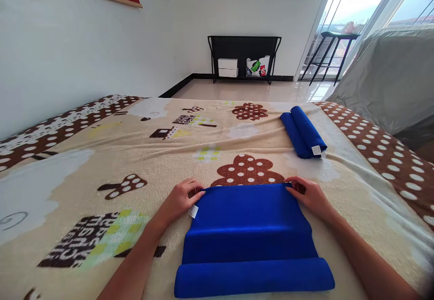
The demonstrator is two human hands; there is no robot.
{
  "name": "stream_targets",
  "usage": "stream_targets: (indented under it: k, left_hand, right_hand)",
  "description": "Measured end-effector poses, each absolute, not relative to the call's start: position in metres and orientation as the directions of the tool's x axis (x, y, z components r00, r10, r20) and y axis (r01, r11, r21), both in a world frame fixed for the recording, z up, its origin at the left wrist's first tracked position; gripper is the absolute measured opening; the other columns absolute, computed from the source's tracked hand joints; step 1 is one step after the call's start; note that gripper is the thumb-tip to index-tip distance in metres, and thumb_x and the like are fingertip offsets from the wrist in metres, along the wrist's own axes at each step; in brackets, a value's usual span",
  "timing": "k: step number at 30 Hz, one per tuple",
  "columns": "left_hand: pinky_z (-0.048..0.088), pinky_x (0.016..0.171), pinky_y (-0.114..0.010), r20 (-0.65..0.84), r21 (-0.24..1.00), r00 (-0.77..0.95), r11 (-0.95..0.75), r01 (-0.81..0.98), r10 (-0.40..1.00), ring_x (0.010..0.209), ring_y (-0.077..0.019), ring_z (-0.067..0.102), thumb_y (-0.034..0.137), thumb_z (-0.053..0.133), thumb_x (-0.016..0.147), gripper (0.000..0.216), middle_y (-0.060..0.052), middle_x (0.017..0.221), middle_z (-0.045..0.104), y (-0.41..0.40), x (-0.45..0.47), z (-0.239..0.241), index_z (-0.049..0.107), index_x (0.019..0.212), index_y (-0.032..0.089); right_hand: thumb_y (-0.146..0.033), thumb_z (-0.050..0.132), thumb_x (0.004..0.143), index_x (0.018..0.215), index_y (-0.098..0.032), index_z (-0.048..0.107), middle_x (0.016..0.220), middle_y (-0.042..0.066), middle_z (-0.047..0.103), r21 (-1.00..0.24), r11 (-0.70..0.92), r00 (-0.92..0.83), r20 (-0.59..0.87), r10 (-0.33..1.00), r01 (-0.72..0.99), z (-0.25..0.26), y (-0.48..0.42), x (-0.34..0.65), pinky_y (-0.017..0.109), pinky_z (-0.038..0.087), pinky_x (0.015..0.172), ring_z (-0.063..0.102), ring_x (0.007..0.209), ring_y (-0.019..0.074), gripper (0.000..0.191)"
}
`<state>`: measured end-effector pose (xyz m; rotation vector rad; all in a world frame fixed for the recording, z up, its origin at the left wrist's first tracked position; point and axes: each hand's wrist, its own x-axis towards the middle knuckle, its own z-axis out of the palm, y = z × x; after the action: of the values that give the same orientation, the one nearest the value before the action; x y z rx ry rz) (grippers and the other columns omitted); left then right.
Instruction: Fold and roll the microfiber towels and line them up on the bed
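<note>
A blue towel (249,227) lies flat on the patterned blanket (162,164) in front of me, its near edge rolled or folded into a thick band (254,276). My left hand (179,200) pinches the towel's far left corner, beside a small white tag (193,211). My right hand (310,196) pinches the far right corner. Both hands have their fingers closed on the cloth. Two rolled blue towels (303,130) lie side by side farther off on the right.
The blanket covers a bed beside a white wall on the left. A black rack (244,58) with white boxes and a bag stands at the far wall. A grey covered shape (389,78) and a black stool (334,51) are near the window, right.
</note>
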<state>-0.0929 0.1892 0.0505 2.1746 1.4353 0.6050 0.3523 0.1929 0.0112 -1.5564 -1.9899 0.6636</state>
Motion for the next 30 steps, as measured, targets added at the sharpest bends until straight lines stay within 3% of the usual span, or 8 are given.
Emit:
stream_targets:
  k: [8, 16, 30]
  left_hand:
    - [0.047, 0.082, -0.031, 0.153, 0.577, 0.316, -0.344, 0.741, 0.937, 0.088, -0.0180, 0.064, 0.041, 0.050, 0.097, 0.030, -0.004, 0.093, 0.069, 0.182, -0.090, 0.054, 0.073, 0.092, 0.023]
    - [0.048, 0.081, -0.029, 0.177, 0.585, 0.281, -0.331, 0.741, 0.943, 0.086, -0.0176, 0.065, 0.040, 0.053, 0.096, 0.027, -0.003, 0.090, 0.071, 0.182, -0.087, 0.054, 0.074, 0.090, 0.024]
    - [0.047, 0.074, -0.027, 0.334, 0.589, 0.134, -0.317, 0.743, 0.933, 0.077, -0.0145, 0.062, 0.040, 0.053, 0.096, 0.027, -0.002, 0.087, 0.067, 0.184, -0.080, 0.048, 0.070, 0.090, 0.021]
  right_hand:
    - [-0.052, 0.055, 0.091, 0.108, -0.027, 0.067, 0.080, 0.000, 0.059, -0.619, 0.229, -0.195, 0.123, 0.973, 0.751, 0.014, 0.190, 0.352, 0.031, 0.044, 0.069, 0.055, 0.072, 0.0160, 0.032]
    - [-0.052, 0.060, 0.089, 0.097, -0.026, 0.071, 0.099, 0.005, 0.059, -0.586, 0.247, -0.144, 0.217, 0.965, 0.772, 0.014, 0.189, 0.350, 0.033, 0.046, 0.078, 0.058, 0.082, 0.0174, 0.030]
    - [-0.051, 0.055, 0.092, 0.087, -0.023, 0.061, 0.074, 0.000, 0.053, -0.613, 0.254, -0.037, 0.344, 0.938, 0.748, 0.008, 0.197, 0.346, 0.029, 0.042, 0.065, 0.049, 0.065, 0.0138, 0.030]
